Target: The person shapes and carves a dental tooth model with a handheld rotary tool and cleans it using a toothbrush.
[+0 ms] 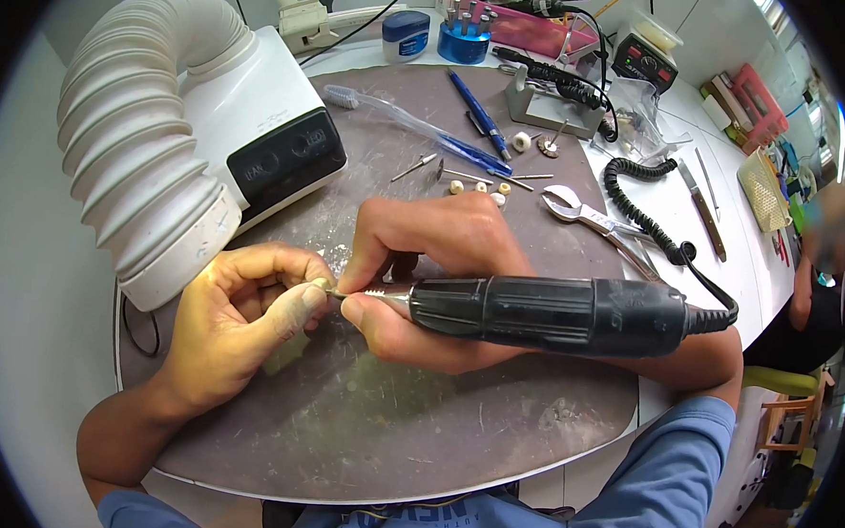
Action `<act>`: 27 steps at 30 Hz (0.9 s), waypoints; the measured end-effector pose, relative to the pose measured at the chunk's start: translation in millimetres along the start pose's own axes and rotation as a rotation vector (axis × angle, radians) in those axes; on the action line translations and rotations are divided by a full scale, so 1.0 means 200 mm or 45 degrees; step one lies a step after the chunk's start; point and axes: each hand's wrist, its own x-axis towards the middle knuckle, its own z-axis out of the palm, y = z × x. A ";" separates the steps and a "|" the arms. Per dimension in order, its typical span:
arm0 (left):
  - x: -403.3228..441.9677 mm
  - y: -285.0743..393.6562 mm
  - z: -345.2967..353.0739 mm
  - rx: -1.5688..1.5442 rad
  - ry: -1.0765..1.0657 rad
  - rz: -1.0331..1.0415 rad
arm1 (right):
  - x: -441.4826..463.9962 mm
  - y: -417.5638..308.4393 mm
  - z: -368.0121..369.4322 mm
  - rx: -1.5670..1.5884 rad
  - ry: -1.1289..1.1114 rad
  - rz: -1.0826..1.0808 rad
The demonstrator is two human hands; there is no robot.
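Left fingers point(312, 295) pinch the small pale piece point(321, 284) between their tips; right fingers point(346, 296) grip the black handpiece point(546, 314), its bit touching it.

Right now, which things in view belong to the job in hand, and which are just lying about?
In the job:
black handpiece, in the right hand
small pale piece, pinched in the left hand
ribbed white hose, probably, its mouth beside that hand

Lying about, it seems:
toothbrush
blue pen
pliers
brown-handled tool
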 end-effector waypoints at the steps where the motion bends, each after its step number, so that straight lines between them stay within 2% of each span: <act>1: 0.00 0.00 0.00 0.001 0.006 -0.020 | 0.00 0.00 0.00 -0.001 -0.001 -0.003; 6: -0.01 0.00 -0.01 -0.015 -0.012 -0.050 | 0.00 0.01 0.00 0.013 0.001 -0.042; 12: 0.01 -0.02 -0.01 0.011 0.003 0.145 | -0.01 0.00 -0.01 0.053 -0.030 0.046; 27: 0.01 -0.03 -0.02 -0.032 0.013 0.092 | -0.01 0.00 0.00 -0.005 -0.020 0.032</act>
